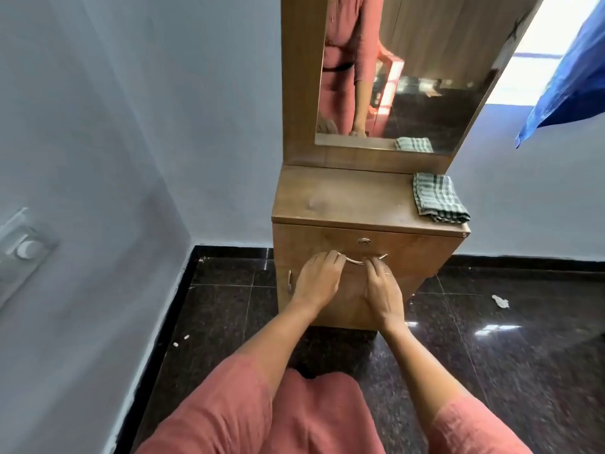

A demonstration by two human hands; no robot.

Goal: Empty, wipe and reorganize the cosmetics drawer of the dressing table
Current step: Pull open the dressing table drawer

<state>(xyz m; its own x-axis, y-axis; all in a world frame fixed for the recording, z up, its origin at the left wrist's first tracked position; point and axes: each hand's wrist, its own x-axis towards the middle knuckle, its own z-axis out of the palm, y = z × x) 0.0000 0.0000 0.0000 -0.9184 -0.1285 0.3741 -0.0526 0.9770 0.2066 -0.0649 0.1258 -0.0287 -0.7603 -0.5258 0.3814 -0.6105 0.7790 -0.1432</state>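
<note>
The wooden dressing table (pixel 343 198) stands against the wall, and its drawer (pixel 412 253) is closed. A curved metal handle (pixel 353 261) sits below a round lock (pixel 364 240) on the drawer front. My left hand (pixel 319 278) curls its fingers over the handle's left end. My right hand (pixel 383 290), with a ring on one finger, hooks its fingers on the handle's right part. A folded green-and-white checked cloth (pixel 438 198) lies at the top's right rear corner. The drawer's contents are hidden.
A tall mirror (pixel 409 77) rises behind the top and reflects a person in pink. Below the drawer is a cabinet door with a small handle (pixel 289 281). The floor is dark glossy tile with a white scrap (pixel 500 301). A blue cloth (pixel 569 80) hangs at right.
</note>
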